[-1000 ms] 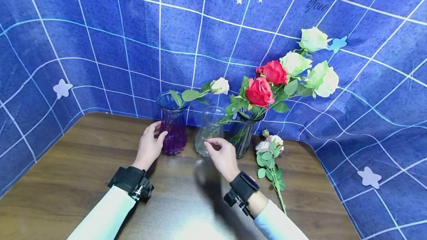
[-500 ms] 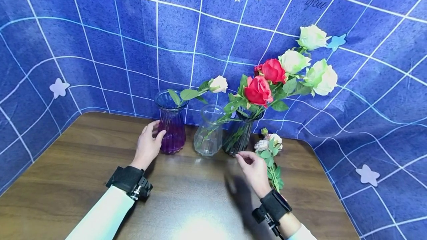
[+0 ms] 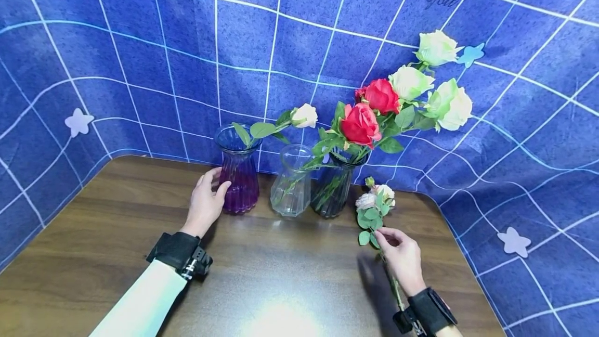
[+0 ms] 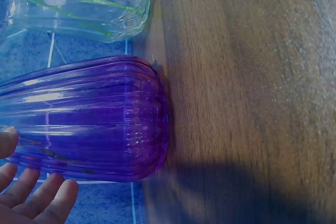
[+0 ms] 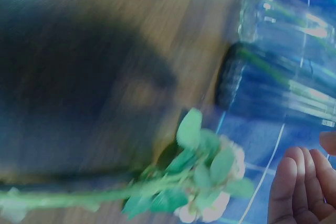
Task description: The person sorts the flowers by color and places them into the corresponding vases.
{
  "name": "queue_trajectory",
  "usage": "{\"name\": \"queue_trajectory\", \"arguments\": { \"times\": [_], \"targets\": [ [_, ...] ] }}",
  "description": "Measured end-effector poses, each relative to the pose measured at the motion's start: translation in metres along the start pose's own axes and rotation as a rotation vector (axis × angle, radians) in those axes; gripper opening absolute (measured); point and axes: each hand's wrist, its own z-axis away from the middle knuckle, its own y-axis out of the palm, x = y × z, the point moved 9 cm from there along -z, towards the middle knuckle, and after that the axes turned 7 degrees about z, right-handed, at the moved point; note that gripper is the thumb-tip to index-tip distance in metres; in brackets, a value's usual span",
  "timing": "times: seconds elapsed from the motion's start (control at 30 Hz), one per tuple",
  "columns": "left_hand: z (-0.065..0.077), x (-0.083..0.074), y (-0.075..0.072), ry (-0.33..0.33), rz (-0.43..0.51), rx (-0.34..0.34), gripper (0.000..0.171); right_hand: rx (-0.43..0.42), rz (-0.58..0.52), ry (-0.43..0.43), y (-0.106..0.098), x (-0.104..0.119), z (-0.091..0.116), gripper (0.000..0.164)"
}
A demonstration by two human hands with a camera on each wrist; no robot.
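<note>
My left hand (image 3: 206, 202) is at the left side of a blue-to-purple glass vase (image 3: 240, 186), thumb in front; the left wrist view shows relaxed fingers (image 4: 60, 203) close beside the glass, and I cannot tell how firmly they touch. One white rose (image 3: 304, 116) leans right out of this vase. My right hand (image 3: 401, 259) hovers over a spray of pale pink roses (image 3: 374, 199) lying on the table. In the right wrist view the fingers (image 5: 286, 182) are bent with nothing between them, apart from the green stem (image 5: 105, 196). My right palm hides part of the stem in the head view.
A clear glass vase (image 3: 290, 194) and a dark grey vase (image 3: 332, 191) stand beside the purple one. Red roses (image 3: 360, 125) and greenish-white roses (image 3: 437, 48) spread right above them. Behind the wooden table (image 3: 262, 264) hangs a blue gridded cloth (image 3: 187, 30).
My right hand has moved right and toward me, from in front of the clear vase to above the lying rose spray. My left hand stays at the purple vase. The view shifts slightly.
</note>
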Motion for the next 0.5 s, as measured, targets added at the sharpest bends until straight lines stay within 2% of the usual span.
{"name": "queue_trajectory", "arguments": {
  "times": [0.3,0.5],
  "targets": [
    [0.002,-0.001,0.001,0.0,-0.002,0.005,0.045,0.0,0.084,0.056,-0.016,-0.034,0.003,0.017],
    [0.001,-0.001,0.001,-0.001,-0.001,-0.002,0.045,0.047,0.104,0.081,-0.016,-0.051,0.008,0.019]
  ]
}}
